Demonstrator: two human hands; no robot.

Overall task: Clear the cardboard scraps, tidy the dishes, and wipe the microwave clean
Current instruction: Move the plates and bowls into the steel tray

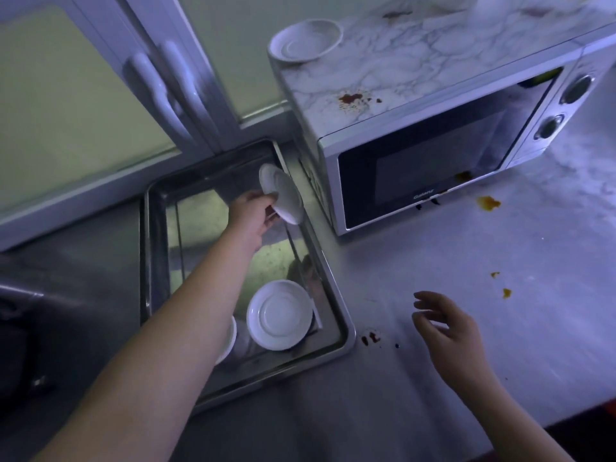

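My left hand (pixel 250 214) reaches over the steel tray (pixel 336 323) and grips a small white dish (pixel 282 194) by its edge, tilted on its side near the tray's far right wall. A second white dish (pixel 279 315) lies flat at the tray's near end, and part of a third (pixel 228 341) shows behind my left forearm. Another white dish (pixel 305 41) sits on top of the microwave (pixel 443 141), whose marbled top carries a red-brown stain (pixel 350 99). My right hand (pixel 445 325) hovers over the counter with fingers loosely spread, holding nothing.
Orange and dark sauce spots (pixel 488 203) mark the grey counter (pixel 466 261) in front of the microwave and beside the tray (pixel 370 338). White cabinet doors with curved handles (pixel 166 91) stand behind the tray. A dark sink area (pixel 20 328) lies at the left.
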